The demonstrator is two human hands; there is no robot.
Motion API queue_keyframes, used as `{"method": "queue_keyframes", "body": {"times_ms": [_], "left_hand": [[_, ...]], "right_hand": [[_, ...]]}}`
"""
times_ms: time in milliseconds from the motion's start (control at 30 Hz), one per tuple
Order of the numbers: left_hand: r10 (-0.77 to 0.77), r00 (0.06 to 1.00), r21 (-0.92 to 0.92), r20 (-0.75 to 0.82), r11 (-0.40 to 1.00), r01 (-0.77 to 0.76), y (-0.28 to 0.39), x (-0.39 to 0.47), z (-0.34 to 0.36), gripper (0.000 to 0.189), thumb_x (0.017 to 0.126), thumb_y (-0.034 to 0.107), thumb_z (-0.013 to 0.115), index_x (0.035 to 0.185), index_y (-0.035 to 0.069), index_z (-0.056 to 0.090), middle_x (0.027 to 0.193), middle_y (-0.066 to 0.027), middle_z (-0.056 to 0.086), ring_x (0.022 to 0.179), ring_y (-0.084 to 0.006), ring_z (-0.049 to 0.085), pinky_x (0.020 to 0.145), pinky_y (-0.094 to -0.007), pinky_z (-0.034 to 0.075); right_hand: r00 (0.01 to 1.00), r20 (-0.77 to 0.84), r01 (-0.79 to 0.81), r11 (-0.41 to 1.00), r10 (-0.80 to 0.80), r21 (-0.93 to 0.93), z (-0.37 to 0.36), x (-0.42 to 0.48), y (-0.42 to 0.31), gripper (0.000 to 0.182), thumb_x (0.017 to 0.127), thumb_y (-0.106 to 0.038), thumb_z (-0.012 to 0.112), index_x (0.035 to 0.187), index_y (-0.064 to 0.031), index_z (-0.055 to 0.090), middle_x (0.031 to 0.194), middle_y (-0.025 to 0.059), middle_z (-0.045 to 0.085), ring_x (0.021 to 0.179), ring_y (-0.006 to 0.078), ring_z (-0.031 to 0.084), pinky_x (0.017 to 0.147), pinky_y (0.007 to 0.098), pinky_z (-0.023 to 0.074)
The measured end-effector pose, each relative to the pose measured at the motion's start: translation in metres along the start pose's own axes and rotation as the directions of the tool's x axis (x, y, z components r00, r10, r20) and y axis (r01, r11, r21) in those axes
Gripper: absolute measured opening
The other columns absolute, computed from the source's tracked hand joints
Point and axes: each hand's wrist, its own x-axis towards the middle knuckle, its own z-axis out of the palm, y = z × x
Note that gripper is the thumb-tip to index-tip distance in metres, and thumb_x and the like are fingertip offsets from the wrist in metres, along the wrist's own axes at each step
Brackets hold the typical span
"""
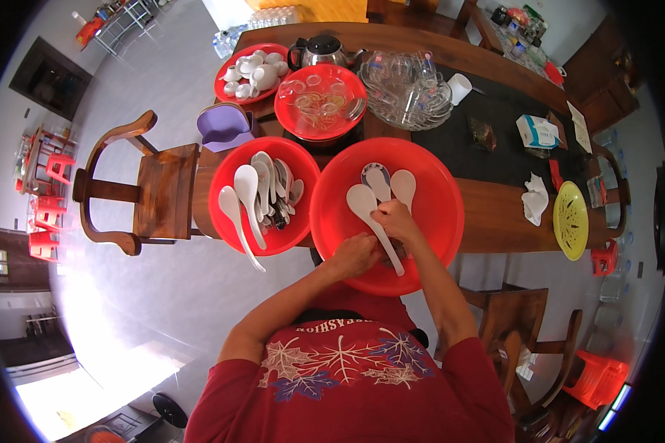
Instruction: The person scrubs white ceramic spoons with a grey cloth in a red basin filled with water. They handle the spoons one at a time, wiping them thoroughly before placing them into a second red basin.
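Both hands are inside the larger red plastic basin [443, 194], over its near half. My left hand [359, 256] reaches in low with curled fingers; what they touch is hidden. My right hand [394, 220] is bent beside the handle of a long white serving spoon [361, 200]; whether it grips anything cannot be told. Behind it lie a blue-patterned spoon [368, 170], partly covered by a white spoon [379, 185], and another white spoon [403, 185]. Small dark items show partly below the hands. The smaller red basin [221, 166] at left holds several white spoons [246, 183] and metal cutlery.
Behind stand a red tray [321, 130] of glass cups, a red plate [221, 91] with white teaware, a kettle [324, 52] and stacked glassware [407, 91]. A purple container [224, 127], wooden chair [166, 191], tissue box [537, 132] and yellow plate [571, 221] are around.
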Motion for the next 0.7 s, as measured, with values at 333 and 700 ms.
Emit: {"method": "queue_keyframes", "body": {"times_ms": [333,700], "left_hand": [[-0.01,0.991,-0.891,-0.134,0.439,-0.116,0.008,0.007,-0.026,0.028,0.087,0.011,0.043,0.112,0.001,0.052,0.103,-0.0038,0.057,0.104,-0.0145,0.05,0.092,-0.0306,0.038],[-0.028,0.979,-0.872,-0.201,0.461,-0.165,0.017,0.017,-0.031,0.017,0.092,0.014,0.044,0.101,0.004,0.055,0.079,-0.0013,0.056,0.067,-0.0092,0.053,0.06,-0.0227,0.043]], "right_hand": [[0.977,-0.209,0.08,0.819,0.049,0.568,-0.061,-0.014,-0.081,0.027,0.083,-0.01,0.058,0.06,0.0006,0.048,0.05,0.0033,0.049,0.04,0.0113,0.053,0.037,0.0261,0.0379],[0.965,-0.226,0.049,0.755,0.132,0.653,-0.06,-0.015,-0.08,0.019,0.084,-0.011,0.057,0.072,0.0028,0.053,0.054,0.0047,0.052,0.045,0.0085,0.051,0.041,0.0249,0.0378]]}}
